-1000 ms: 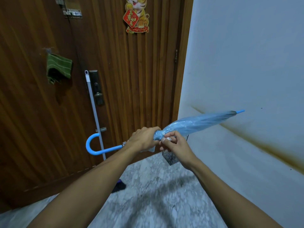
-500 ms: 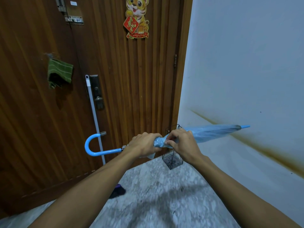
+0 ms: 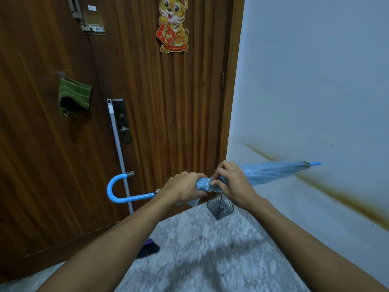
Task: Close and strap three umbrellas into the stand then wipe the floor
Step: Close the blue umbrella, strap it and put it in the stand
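Note:
I hold a folded light-blue umbrella (image 3: 271, 170) level in front of me, its curved handle to the left and its tip toward the white wall. My left hand (image 3: 184, 187) grips the gathered canopy near the shaft end. My right hand (image 3: 230, 183) pinches the canopy fabric or its strap right beside the left hand. A black wire umbrella stand (image 3: 220, 208) sits on the floor in the corner, partly hidden behind my hands. No other umbrellas are in view.
A brown wooden door (image 3: 147, 102) fills the left and centre. A grey mop pole (image 3: 120, 157) leans on it, with the dark mop head (image 3: 148, 248) on the marble floor (image 3: 200, 260). A green cloth (image 3: 73, 96) hangs on the door. The stained white wall (image 3: 315, 91) stands at right.
The umbrella has tilted from tip-up to nearly level and sunk lower. My right hand moved from under the canopy to over it. The stand now shows behind my hands.

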